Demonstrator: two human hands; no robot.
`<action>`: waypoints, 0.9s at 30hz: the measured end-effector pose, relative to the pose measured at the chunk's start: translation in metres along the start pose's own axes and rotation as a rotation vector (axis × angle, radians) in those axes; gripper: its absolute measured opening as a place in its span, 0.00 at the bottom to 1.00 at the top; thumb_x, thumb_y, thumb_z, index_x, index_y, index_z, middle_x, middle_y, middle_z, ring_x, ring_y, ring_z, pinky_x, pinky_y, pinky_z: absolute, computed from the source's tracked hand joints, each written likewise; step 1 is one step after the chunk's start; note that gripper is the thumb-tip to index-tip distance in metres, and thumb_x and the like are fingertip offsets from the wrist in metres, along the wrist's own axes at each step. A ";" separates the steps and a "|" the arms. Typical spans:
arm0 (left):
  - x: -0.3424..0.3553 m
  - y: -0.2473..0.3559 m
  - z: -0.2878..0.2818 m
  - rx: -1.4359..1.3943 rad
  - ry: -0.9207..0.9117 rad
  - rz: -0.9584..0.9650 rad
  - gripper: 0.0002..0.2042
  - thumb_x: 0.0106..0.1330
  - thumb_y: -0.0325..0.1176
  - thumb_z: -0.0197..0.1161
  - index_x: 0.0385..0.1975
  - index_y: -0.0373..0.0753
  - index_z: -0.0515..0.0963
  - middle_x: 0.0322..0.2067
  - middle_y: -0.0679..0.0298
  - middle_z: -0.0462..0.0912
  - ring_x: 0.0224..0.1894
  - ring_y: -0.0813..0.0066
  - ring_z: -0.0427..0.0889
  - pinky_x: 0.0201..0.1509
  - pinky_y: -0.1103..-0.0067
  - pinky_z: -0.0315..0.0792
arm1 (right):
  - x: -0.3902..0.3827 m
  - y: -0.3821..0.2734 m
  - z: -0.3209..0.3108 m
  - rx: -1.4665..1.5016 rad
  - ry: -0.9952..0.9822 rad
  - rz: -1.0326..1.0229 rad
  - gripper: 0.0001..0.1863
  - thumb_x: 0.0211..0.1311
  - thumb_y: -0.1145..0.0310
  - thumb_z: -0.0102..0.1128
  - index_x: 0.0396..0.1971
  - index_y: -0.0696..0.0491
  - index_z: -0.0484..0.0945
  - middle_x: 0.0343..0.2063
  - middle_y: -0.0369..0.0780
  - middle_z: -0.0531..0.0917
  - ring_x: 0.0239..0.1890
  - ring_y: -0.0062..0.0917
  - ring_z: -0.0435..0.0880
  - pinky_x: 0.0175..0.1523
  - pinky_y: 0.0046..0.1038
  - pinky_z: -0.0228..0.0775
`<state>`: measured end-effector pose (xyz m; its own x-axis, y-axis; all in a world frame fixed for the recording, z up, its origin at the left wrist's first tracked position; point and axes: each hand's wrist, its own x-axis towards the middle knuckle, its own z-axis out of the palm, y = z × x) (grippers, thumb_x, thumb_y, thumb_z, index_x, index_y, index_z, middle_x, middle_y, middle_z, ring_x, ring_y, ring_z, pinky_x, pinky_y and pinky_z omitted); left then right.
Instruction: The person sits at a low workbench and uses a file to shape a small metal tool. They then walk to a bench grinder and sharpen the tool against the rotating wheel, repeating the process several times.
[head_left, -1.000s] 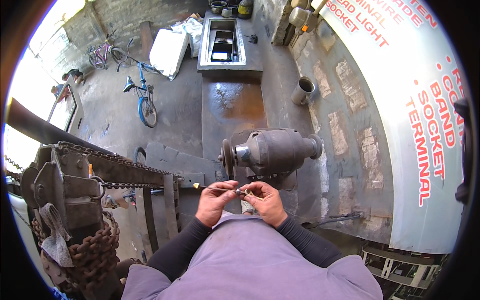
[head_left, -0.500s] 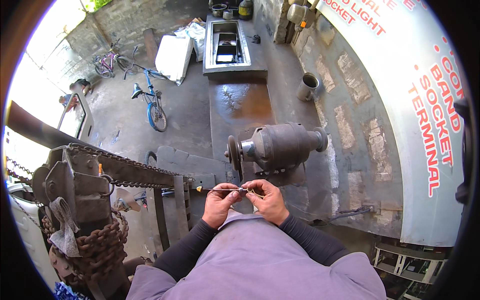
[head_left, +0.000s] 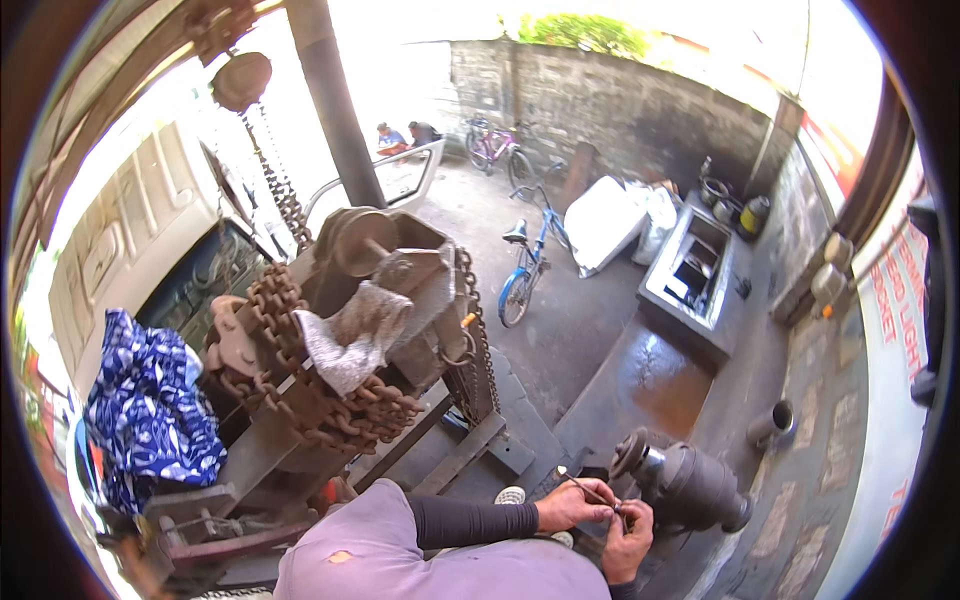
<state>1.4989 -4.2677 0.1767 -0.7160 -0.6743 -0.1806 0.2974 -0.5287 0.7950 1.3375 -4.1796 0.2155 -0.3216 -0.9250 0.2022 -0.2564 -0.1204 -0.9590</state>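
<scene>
Close to my body, my left hand [head_left: 572, 508] pinches a thin rod with a pale yellowish tip [head_left: 562, 471]. My right hand [head_left: 627, 540] is closed right beside it, its fingertips on the rod's other end. A small part between the fingertips is too small to name. Just beyond my hands lies a dark, grimy electric motor [head_left: 695, 485], with a pulley wheel [head_left: 630, 455] on its near-left end. My hands appear apart from it.
A chain hoist frame [head_left: 390, 265] with rusty chain [head_left: 350, 420], a grey rag [head_left: 355, 335] and blue patterned cloth [head_left: 155, 410] stands left. Beyond are a blue bicycle [head_left: 530, 255], a sink [head_left: 690, 265] and a metal cylinder [head_left: 770, 425]. Two people [head_left: 405, 135] sit far off.
My view has swung left and up, so hands and motor now show lower right and the hoist fills the left. Both hands still hold the rod; the yellowish loop at my right hand no longer shows.
</scene>
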 end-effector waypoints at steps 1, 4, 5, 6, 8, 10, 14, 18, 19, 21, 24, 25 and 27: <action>-0.003 -0.002 -0.003 0.036 0.029 -0.008 0.14 0.76 0.33 0.74 0.54 0.34 0.81 0.49 0.62 0.91 0.51 0.76 0.89 0.57 0.75 0.84 | -0.003 0.003 0.002 0.000 -0.045 -0.018 0.11 0.69 0.86 0.65 0.46 0.59 0.77 0.52 0.42 0.77 0.51 0.25 0.83 0.57 0.26 0.78; -0.006 0.003 -0.003 -0.055 0.049 0.032 0.13 0.76 0.34 0.75 0.52 0.34 0.82 0.47 0.62 0.91 0.50 0.76 0.89 0.56 0.75 0.84 | -0.001 -0.002 -0.003 -0.064 -0.139 -0.102 0.17 0.62 0.81 0.70 0.51 0.58 0.78 0.55 0.45 0.77 0.53 0.31 0.82 0.58 0.31 0.79; -0.005 0.010 -0.006 -0.039 0.079 0.057 0.13 0.76 0.33 0.75 0.52 0.34 0.83 0.47 0.62 0.91 0.49 0.76 0.89 0.56 0.76 0.84 | -0.001 -0.007 -0.003 0.002 -0.140 -0.090 0.18 0.65 0.78 0.71 0.52 0.58 0.78 0.55 0.45 0.78 0.52 0.29 0.82 0.57 0.31 0.78; -0.004 0.015 -0.006 -0.021 0.103 0.082 0.12 0.76 0.33 0.74 0.51 0.34 0.83 0.47 0.62 0.91 0.49 0.76 0.89 0.56 0.76 0.84 | 0.000 -0.008 -0.008 0.061 -0.137 -0.059 0.17 0.67 0.75 0.70 0.54 0.58 0.78 0.54 0.44 0.78 0.52 0.28 0.82 0.56 0.30 0.78; 0.001 0.027 -0.008 0.046 0.161 0.060 0.11 0.76 0.30 0.74 0.51 0.34 0.84 0.47 0.61 0.91 0.48 0.76 0.89 0.56 0.77 0.84 | -0.002 0.003 -0.027 0.157 -0.110 0.028 0.18 0.72 0.70 0.69 0.56 0.58 0.77 0.53 0.42 0.79 0.51 0.25 0.82 0.54 0.29 0.78; 0.009 0.048 -0.009 0.089 0.215 0.102 0.09 0.75 0.27 0.73 0.50 0.34 0.84 0.47 0.58 0.91 0.49 0.74 0.90 0.54 0.74 0.86 | -0.007 0.049 -0.055 0.023 -0.065 0.203 0.12 0.76 0.68 0.68 0.50 0.59 0.82 0.41 0.37 0.84 0.41 0.20 0.83 0.48 0.27 0.78; 0.008 0.077 -0.036 -0.033 0.270 0.273 0.09 0.76 0.28 0.72 0.50 0.34 0.81 0.48 0.56 0.91 0.48 0.70 0.91 0.57 0.71 0.88 | -0.023 0.122 -0.087 -0.141 -0.038 0.528 0.11 0.77 0.67 0.68 0.48 0.59 0.85 0.34 0.38 0.88 0.32 0.19 0.85 0.39 0.26 0.78; 0.022 0.086 -0.043 -0.234 0.326 0.391 0.08 0.75 0.24 0.71 0.48 0.37 0.78 0.48 0.55 0.90 0.49 0.65 0.93 0.55 0.68 0.91 | -0.037 0.176 -0.115 0.111 0.141 0.871 0.15 0.82 0.55 0.63 0.50 0.52 0.82 0.33 0.36 0.87 0.28 0.23 0.86 0.32 0.29 0.80; 0.023 0.082 -0.040 -0.208 0.349 0.390 0.09 0.75 0.24 0.71 0.48 0.37 0.78 0.49 0.55 0.90 0.49 0.64 0.93 0.55 0.68 0.91 | -0.037 0.184 -0.120 0.119 0.142 0.887 0.16 0.83 0.53 0.62 0.49 0.52 0.82 0.33 0.36 0.87 0.27 0.23 0.86 0.31 0.30 0.79; 0.021 0.079 -0.035 -0.145 0.394 0.392 0.09 0.75 0.24 0.71 0.49 0.36 0.78 0.49 0.55 0.90 0.50 0.64 0.92 0.55 0.68 0.91 | -0.038 0.204 -0.117 0.184 0.135 0.913 0.17 0.83 0.50 0.60 0.48 0.51 0.82 0.32 0.36 0.87 0.26 0.24 0.86 0.30 0.30 0.79; 0.006 0.066 -0.016 -0.092 0.480 0.460 0.10 0.75 0.25 0.72 0.49 0.34 0.78 0.50 0.54 0.90 0.52 0.66 0.91 0.58 0.69 0.90 | -0.033 0.228 -0.110 0.253 0.108 0.961 0.19 0.84 0.47 0.57 0.44 0.48 0.81 0.29 0.37 0.87 0.24 0.27 0.86 0.29 0.32 0.80; 0.001 0.058 -0.007 -0.076 0.513 0.492 0.10 0.75 0.25 0.73 0.48 0.34 0.78 0.50 0.54 0.90 0.53 0.67 0.90 0.59 0.70 0.90 | -0.028 0.227 -0.112 0.275 0.101 0.982 0.19 0.84 0.46 0.57 0.43 0.48 0.82 0.29 0.36 0.88 0.24 0.27 0.86 0.29 0.33 0.80; -0.013 0.039 0.009 -0.103 0.563 0.577 0.09 0.74 0.21 0.71 0.48 0.34 0.78 0.51 0.52 0.89 0.53 0.67 0.90 0.60 0.70 0.89 | -0.024 0.225 -0.115 0.322 0.075 1.039 0.20 0.84 0.46 0.56 0.42 0.47 0.82 0.28 0.36 0.88 0.25 0.27 0.86 0.30 0.34 0.80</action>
<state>1.5146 -4.2746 0.2148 -0.0155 -0.9989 -0.0446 0.5987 -0.0450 0.7997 1.1827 -4.1436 0.0176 -0.3012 -0.6063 -0.7360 0.4201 0.6085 -0.6732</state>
